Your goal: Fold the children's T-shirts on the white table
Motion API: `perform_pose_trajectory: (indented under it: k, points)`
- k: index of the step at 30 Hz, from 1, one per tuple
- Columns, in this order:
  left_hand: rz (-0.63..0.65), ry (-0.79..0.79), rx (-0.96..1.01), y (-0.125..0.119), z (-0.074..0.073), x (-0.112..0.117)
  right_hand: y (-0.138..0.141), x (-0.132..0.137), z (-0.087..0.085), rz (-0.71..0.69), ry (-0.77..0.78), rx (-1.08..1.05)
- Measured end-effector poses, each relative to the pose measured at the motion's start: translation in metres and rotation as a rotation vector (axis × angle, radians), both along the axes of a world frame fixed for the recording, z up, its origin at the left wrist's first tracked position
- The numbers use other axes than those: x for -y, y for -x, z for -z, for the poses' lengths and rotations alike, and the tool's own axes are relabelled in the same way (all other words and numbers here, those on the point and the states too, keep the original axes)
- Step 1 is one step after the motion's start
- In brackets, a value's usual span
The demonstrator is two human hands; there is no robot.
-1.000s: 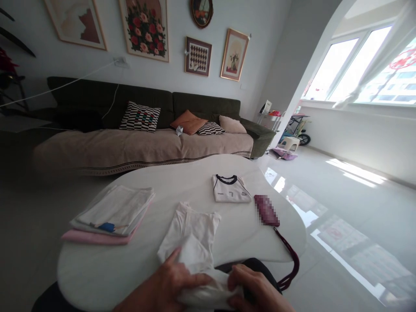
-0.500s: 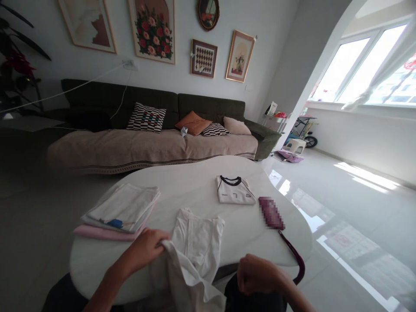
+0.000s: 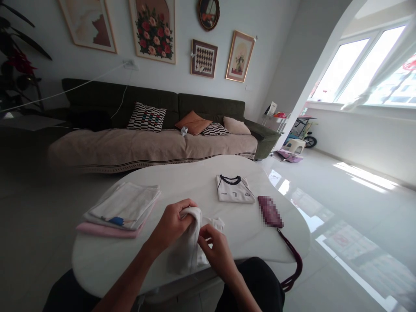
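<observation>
A white garment [image 3: 185, 251] lies bunched on the near part of the white oval table [image 3: 182, 184]. My left hand [image 3: 172, 223] is closed on its upper fold and lifts it off the tabletop. My right hand [image 3: 217, 250] is closed in a pinch on the cloth just to the right, touching the same fold. Farther back lies a folded white shirt with a dark collar [image 3: 234, 190]. A stack of folded white and pink cloth [image 3: 121, 209] sits at the left of the table.
A dark red pouch [image 3: 270, 211] with a cord hanging over the table's right edge lies near the folded shirt. Behind the table stands a long sofa [image 3: 152, 134] with cushions. Glossy floor spreads to the right, toward windows.
My left hand has carried the garment's edge up and to the right, folding it over. My right hand has come up from the table's near edge to meet the cloth.
</observation>
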State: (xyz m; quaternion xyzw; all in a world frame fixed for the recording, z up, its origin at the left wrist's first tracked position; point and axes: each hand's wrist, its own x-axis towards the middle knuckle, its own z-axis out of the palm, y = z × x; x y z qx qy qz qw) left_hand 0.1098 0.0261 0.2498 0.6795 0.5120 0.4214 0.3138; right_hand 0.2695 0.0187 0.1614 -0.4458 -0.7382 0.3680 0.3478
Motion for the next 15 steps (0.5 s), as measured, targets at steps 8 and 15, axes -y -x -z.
perform_pose_trajectory:
  k: [8,15]
  points:
    - [-0.035,0.013,0.056,-0.006,0.012,0.007,0.015,0.037,0.03,0.11,-0.064,-0.081]
    - [0.041,0.228,-0.403,0.042,0.025,0.031,-0.102,0.045,0.012,0.494,-0.26,0.119]
